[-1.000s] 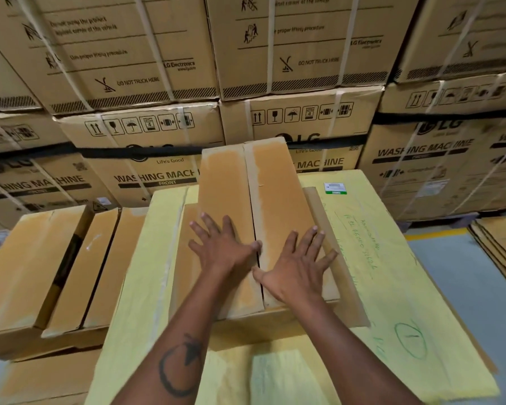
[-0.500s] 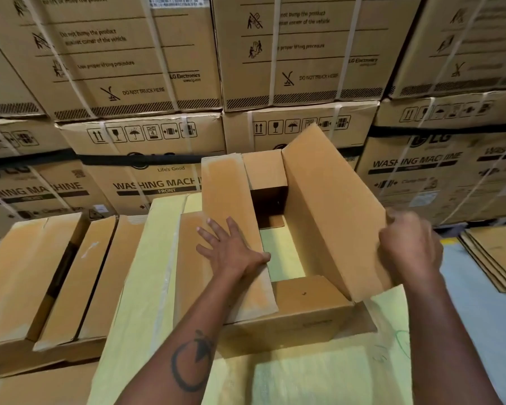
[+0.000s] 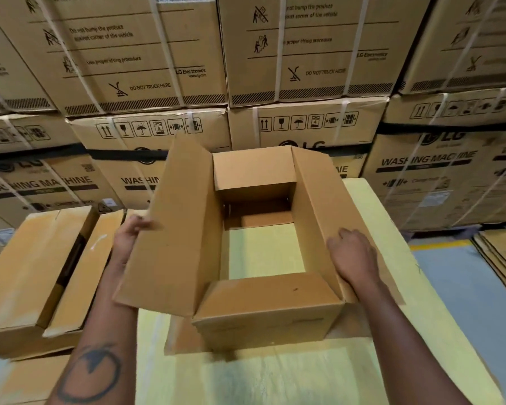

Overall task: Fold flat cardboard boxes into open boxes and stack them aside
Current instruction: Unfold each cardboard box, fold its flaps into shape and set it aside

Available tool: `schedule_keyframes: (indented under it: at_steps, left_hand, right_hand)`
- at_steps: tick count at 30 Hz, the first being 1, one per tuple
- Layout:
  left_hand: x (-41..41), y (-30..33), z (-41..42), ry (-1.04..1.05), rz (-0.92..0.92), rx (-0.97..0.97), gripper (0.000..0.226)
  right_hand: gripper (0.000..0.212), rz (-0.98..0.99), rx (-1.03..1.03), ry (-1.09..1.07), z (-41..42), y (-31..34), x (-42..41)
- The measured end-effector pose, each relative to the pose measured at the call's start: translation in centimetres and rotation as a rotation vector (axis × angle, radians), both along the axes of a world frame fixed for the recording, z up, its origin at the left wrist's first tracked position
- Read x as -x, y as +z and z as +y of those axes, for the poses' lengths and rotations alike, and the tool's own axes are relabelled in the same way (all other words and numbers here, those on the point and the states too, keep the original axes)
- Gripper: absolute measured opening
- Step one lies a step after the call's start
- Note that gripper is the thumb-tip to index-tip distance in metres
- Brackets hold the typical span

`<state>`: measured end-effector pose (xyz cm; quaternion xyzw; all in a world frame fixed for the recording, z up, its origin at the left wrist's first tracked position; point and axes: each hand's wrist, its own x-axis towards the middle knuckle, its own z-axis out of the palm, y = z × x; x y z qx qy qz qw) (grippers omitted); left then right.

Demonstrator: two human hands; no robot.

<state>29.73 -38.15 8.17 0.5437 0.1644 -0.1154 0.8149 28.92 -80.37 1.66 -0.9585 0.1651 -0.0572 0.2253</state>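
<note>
A brown cardboard box (image 3: 263, 314) stands on the yellow-wrapped surface (image 3: 415, 311) with all its top flaps raised, and the yellow shows through its open middle. My left hand (image 3: 129, 238) grips the outer edge of the tall left flap (image 3: 173, 244). My right hand (image 3: 352, 257) lies on the right flap (image 3: 316, 211), fingers curled over its outer side. The far short flap (image 3: 253, 168) stands up, and the near one (image 3: 270, 290) tilts inward.
Folded boxes (image 3: 32, 270) lie side by side at the left, lower than the work surface. A pile of flat cardboard sheets (image 3: 503, 258) rests on the grey floor at the right. Strapped washing-machine cartons (image 3: 304, 68) form a wall behind.
Both long flaps were pressed flat a second ago. The right flap swung up first, then the left, and my hands moved apart to the flaps' outer edges.
</note>
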Motion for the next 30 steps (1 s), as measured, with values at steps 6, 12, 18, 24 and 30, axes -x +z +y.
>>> schedule_keyframes:
  at_steps: [6,12,18,24,30]
  left_hand:
    - [0.8,-9.6,4.8,0.085,0.196,-0.474,0.033]
    - [0.4,-12.5,0.0,0.049,-0.007,-1.308,0.051]
    - [-0.9,-8.6,-1.9,-0.360,-0.521,-1.630,0.080]
    - [-3.5,-7.6,-0.6,-0.609,-0.826,-1.637,0.063]
    - [-6.1,-7.0,-0.1,-0.849,-0.935,-1.501,0.034]
  right_hand:
    - [0.073,0.179,0.205,0.291,4.5,0.3,0.1]
    - [0.080,0.395,0.242,0.641,8.0,-1.4,1.2]
    - [0.076,0.493,-0.021,0.559,8.8,1.0,0.8]
    - [0.047,0.095,0.064,0.396,10.3,11.6,5.0]
    - [0.045,0.594,0.141,0.639,11.5,15.4,12.4]
